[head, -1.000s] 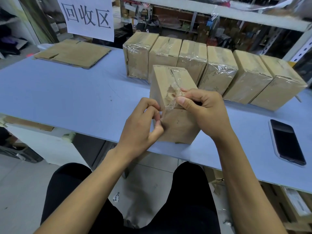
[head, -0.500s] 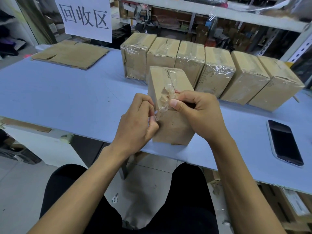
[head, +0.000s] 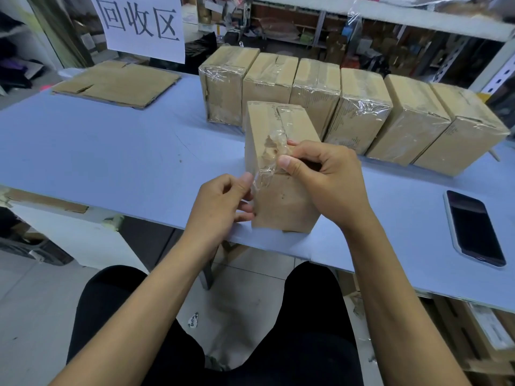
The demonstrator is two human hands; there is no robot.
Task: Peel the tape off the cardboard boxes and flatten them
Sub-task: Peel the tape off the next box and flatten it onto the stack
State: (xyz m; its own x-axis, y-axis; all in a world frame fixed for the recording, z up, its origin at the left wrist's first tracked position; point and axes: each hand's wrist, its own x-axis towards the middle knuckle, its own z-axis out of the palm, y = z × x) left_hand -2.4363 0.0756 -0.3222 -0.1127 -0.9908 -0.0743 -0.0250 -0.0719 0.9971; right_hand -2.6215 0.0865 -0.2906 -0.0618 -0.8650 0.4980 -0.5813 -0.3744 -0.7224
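Both hands (head: 220, 201) (head: 323, 176) pinch clear crinkled tape (head: 269, 162) half-lifted off the near brown cardboard box (head: 281, 207); six taped boxes (head: 359, 112) wait, one flattened sheet (head: 117, 83) lies far left.

A storeroom or packing warehouse — metal shelving (head: 418, 20) crammed with cartons runs behind the blue worktable (head: 111, 151). A handwritten paper sign (head: 140, 23) hangs above flattened cardboard (head: 117, 83) — a recycling corner, by its characters.
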